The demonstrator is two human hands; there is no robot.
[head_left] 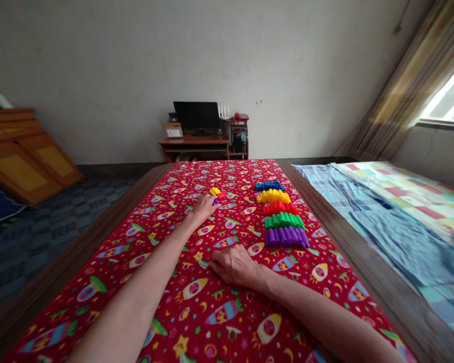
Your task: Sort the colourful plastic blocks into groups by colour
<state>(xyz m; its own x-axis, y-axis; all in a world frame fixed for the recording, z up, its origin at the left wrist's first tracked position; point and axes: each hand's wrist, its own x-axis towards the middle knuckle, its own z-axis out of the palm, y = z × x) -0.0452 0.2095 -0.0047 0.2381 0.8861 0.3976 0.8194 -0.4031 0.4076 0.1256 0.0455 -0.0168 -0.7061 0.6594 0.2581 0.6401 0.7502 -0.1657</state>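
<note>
My left hand (203,207) reaches forward over the red rocket-print cloth (144,282) and its fingers close around a small cluster of loose pieces, yellow (214,191), red (222,195) and purple. My right hand (234,264) rests on the cloth nearer to me, fingers curled down, holding nothing that I can see. To the right lie sorted rows of plastic pieces: blue (269,185), yellow (273,196), red (280,207), green (284,221) and purple (286,236), from far to near.
The cloth covers a long wooden table (348,237). A bed with a checked sheet (393,222) lies to the right. A desk with a monitor (196,117) stands against the far wall, and a wooden cabinet (22,156) is at the left.
</note>
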